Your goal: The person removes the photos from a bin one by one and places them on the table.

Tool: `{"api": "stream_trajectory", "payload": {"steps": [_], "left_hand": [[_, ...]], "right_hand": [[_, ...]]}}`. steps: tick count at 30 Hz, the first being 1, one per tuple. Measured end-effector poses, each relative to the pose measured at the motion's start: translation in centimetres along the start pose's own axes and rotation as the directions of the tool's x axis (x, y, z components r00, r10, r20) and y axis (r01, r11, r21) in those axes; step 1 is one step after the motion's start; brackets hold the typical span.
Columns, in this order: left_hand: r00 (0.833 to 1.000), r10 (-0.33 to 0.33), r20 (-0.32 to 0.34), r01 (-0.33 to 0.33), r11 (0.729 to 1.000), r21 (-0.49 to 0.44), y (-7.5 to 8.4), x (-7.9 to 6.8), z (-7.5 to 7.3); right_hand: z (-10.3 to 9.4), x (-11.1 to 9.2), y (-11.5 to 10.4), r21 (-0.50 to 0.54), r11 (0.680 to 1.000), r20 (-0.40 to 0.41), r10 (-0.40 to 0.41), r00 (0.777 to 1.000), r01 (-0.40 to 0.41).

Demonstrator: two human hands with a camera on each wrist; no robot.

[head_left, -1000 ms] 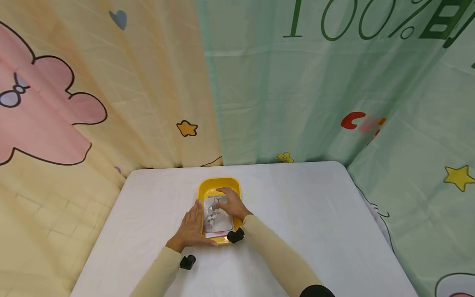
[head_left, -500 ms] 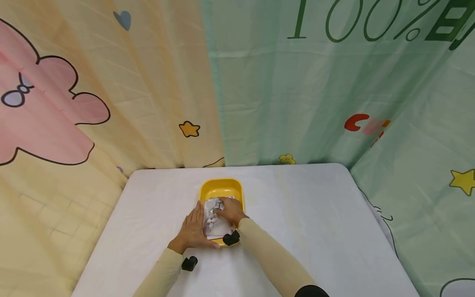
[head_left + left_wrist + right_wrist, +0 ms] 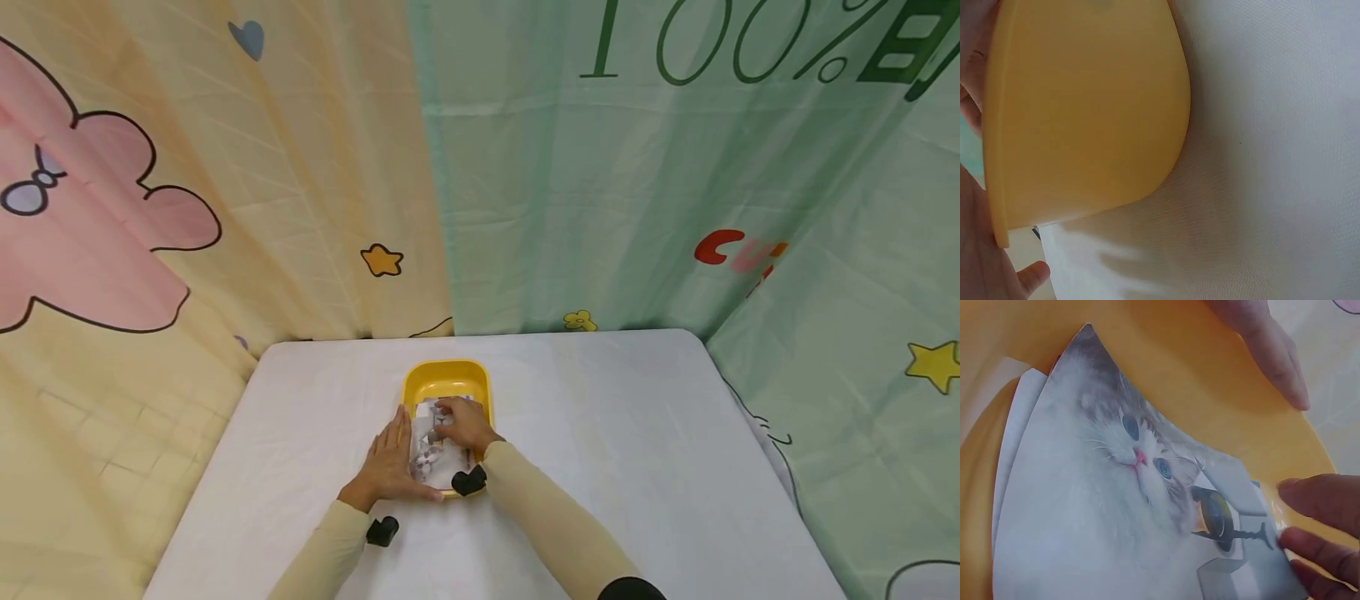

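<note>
A yellow plastic tray (image 3: 448, 377) lies on the white table, with a small stack of picture cards inside. On top is a glossy card (image 3: 1094, 487) showing a white cat with blue eyes; it bows upward, and another card (image 3: 1013, 447) shows beneath its edge. My right hand (image 3: 467, 425) pinches the far end of the cat card, its fingertips (image 3: 1310, 544) at the edge. Along the tray's left rim and near corner my left hand (image 3: 390, 465) rests with fingers straight and thumb spread. The left wrist view shows mostly the tray's outer wall (image 3: 1094, 119).
The white-covered table (image 3: 600, 433) extends around the tray on all sides. Printed curtains (image 3: 525, 183) hang behind it and at both sides. Black wrist-worn pieces (image 3: 382, 531) sit by both sleeves.
My right hand has come down onto the cards, its fingers closing at the far end. The top card has slid toward the tray's near edge. My left hand has stayed on the tray.
</note>
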State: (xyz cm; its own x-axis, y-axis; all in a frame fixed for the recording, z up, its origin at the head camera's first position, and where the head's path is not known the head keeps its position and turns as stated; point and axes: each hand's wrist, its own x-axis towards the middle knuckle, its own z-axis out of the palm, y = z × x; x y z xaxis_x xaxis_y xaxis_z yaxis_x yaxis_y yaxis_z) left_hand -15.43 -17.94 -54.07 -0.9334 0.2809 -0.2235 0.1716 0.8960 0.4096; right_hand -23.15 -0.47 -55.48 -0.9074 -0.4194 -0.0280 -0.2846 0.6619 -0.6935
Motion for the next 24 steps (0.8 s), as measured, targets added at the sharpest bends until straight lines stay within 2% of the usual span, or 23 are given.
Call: {"api": "stream_trajectory", "payload": {"steps": [4, 9, 16, 24], "left_hand": [[1.0, -0.005, 0.008, 0.005, 1.0, 0.001, -0.1, 0.1, 0.0], [1.0, -0.005, 0.007, 0.005, 1.0, -0.002, -0.1, 0.1, 0.0], [1.0, -0.012, 0.005, 0.012, 1.0, -0.025, 0.0, 0.0, -0.1], [1.0, -0.003, 0.003, 0.003, 1.0, -0.023, -0.2, 0.1, 0.1]], "right_hand": [[-0.2, 0.0, 0.1, 0.15, 0.988, -0.041, -0.034, 0.999, 0.04], [-0.5, 0.0, 0.1, 0.277, 0.961, -0.065, 0.011, 0.998, 0.007], [-1.1, -0.2, -0.2, 0.327, 0.945, -0.075, 0.053, 0.996, -0.026], [-1.3, -0.4, 0.1, 0.289, 0.952, -0.178, -0.046, 0.983, 0.097]]}}
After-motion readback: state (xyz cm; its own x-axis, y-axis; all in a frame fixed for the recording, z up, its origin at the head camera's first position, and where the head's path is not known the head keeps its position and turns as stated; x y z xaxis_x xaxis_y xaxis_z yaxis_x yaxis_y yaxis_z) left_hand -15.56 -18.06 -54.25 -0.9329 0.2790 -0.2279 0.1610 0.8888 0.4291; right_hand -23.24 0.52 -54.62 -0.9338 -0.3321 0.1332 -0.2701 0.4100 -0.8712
